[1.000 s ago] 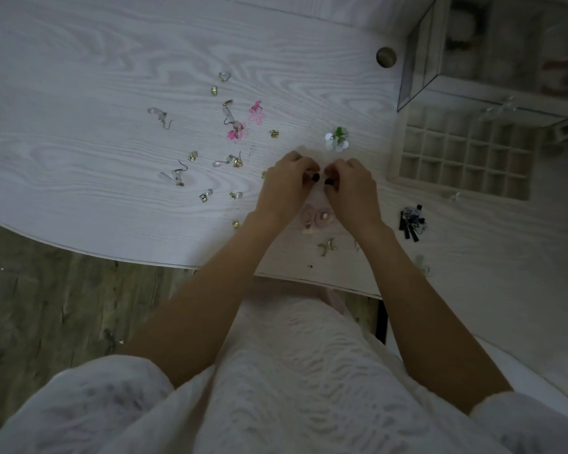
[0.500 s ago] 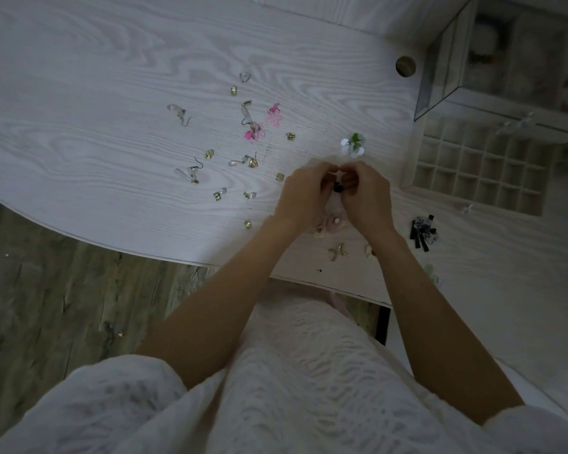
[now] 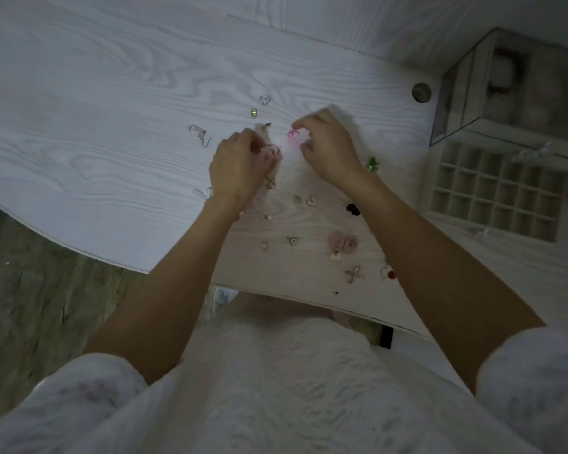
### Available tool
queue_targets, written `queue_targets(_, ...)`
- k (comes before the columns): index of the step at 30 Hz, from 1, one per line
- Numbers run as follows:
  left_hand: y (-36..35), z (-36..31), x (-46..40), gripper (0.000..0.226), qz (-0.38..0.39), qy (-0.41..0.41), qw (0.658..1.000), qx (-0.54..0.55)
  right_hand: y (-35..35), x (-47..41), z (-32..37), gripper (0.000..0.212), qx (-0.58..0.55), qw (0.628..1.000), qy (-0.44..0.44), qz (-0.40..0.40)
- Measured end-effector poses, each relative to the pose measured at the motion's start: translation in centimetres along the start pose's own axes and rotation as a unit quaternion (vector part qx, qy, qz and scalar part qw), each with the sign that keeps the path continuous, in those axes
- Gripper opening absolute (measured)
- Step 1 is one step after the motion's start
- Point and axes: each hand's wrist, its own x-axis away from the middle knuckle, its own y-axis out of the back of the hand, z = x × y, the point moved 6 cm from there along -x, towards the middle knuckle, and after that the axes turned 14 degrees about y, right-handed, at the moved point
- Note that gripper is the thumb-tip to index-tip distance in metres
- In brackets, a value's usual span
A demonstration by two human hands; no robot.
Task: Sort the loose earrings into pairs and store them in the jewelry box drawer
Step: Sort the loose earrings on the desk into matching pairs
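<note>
Both hands work among loose earrings scattered on the white bench (image 3: pixel 79 126). The left hand (image 3: pixel 238 167) curls its fingers over a pink earring (image 3: pixel 275 151), though blur hides whether it truly pinches it. The right hand (image 3: pixel 328 149) pinches a second pink earring (image 3: pixel 292 133) at its fingertips, at 1 o'clock from the first. A black pair (image 3: pixel 353 209) lies at 6 o'clock from the right hand, beside the forearm. The drawer (image 3: pixel 492 188), open with its grid of compartments, sits at 3 o'clock under the box (image 3: pixel 505 86).
</note>
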Motion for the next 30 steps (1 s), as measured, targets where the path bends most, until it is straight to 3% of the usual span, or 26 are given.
queue_targets(3,-0.9,-0.9,-0.4,0.034,0.013,-0.014,0.999,-0.028,-1.4,-2.1,-0.2,0.033,0.026,1.000,-0.006,0.015)
queue_targets(7,-0.2,-0.5,-0.5,0.024,0.030,-0.028,0.999,0.004,-1.6,-2.7,-0.5,0.012,0.021,0.999,-0.041,0.004)
queue_targets(12,0.7,0.9,-0.3,0.024,0.029,-0.060,0.997,-0.039,-1.3,-1.8,-0.6,0.017,-0.022,0.996,-0.083,-0.022)
queue_targets(17,0.3,1.4,0.0,0.020,0.032,-0.089,0.991,-0.097,-1.1,-1.1,0.5,0.010,-0.010,0.998,-0.058,-0.030)
queue_targets(24,1.6,-0.1,-0.4,0.019,0.101,-0.068,0.992,-0.030,-0.8,0.5,2.0,0.010,-0.026,0.997,-0.006,-0.066)
queue_targets(30,3.6,0.1,-0.4,0.012,0.026,-0.079,0.996,0.015,-0.6,2.2,1.8,0.009,-0.015,0.996,0.018,-0.087)
